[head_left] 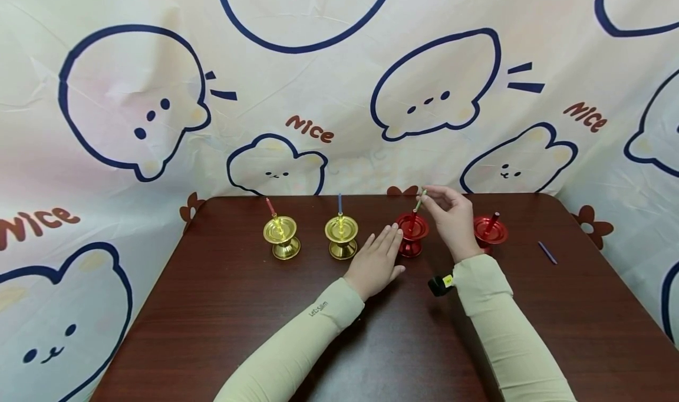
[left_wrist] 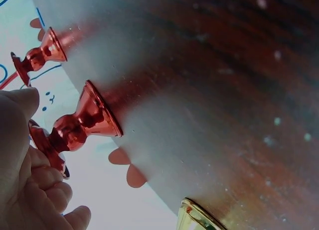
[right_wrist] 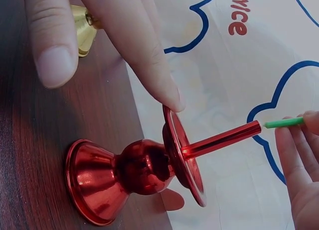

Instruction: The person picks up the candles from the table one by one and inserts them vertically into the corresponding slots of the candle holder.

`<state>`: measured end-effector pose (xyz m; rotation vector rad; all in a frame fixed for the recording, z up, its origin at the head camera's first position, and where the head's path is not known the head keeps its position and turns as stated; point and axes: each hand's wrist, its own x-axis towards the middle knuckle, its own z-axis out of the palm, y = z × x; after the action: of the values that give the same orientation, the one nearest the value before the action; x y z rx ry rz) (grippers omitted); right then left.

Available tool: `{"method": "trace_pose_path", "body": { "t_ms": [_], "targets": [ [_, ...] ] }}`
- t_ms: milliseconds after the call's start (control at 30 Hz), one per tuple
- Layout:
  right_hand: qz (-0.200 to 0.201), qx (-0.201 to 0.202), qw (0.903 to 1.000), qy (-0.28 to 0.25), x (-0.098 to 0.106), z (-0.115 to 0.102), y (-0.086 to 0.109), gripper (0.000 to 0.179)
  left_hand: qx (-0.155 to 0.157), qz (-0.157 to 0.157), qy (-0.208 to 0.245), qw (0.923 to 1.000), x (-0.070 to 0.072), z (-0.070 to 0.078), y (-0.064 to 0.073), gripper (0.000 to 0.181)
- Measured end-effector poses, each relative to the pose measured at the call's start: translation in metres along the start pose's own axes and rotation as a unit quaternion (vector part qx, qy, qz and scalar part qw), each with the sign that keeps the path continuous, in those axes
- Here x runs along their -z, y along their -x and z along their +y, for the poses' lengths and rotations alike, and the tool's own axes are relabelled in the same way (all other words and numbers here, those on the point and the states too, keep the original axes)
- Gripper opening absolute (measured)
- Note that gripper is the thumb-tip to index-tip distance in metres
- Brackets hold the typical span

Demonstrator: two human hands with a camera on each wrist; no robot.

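Note:
My right hand (head_left: 455,222) pinches a thin green candle (right_wrist: 284,123) between thumb and fingertips. Its lower end meets the mouth of the upright tube on a red metal candle holder (head_left: 411,247), slightly tilted. How far it sits inside is hard to tell. My left hand (head_left: 374,264) reaches in from the left with fingers extended, and a fingertip touches the rim of that holder's dish (right_wrist: 185,155). The left thumb stands apart from the holder in the right wrist view. The holder's base stands on the table.
Two gold candle holders stand on the left, one with a red candle (head_left: 271,206), the other with a blue candle (head_left: 340,204). A second red holder (head_left: 490,231) is right of my right hand. A purple candle (head_left: 547,253) lies on the dark wooden table (head_left: 212,307). Printed cloth hangs behind.

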<state>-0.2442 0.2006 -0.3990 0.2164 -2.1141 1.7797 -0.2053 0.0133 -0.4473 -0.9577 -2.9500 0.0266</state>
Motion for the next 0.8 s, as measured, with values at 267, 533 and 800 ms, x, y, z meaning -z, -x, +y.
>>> {"method": "trace_pose_path", "body": {
  "t_ms": [267, 533, 800],
  "targets": [
    [-0.007, -0.007, 0.9998, 0.017, 0.0008, 0.0019, 0.0, 0.031, -0.001, -0.009, 0.006, 0.9999, -0.0001, -0.0002, -0.0013, 0.073],
    [-0.018, 0.003, 0.9992, 0.035, 0.0008, 0.001, -0.0028, 0.029, 0.0, -0.013, 0.001, 0.9999, 0.0028, -0.0007, 0.0005, 0.073],
    [-0.037, 0.048, 0.9944, 0.087, 0.0006, -0.0035, -0.0054, 0.024, -0.002, -0.003, -0.003, 1.0, 0.0029, -0.001, 0.0016, 0.073]
  ]
}}
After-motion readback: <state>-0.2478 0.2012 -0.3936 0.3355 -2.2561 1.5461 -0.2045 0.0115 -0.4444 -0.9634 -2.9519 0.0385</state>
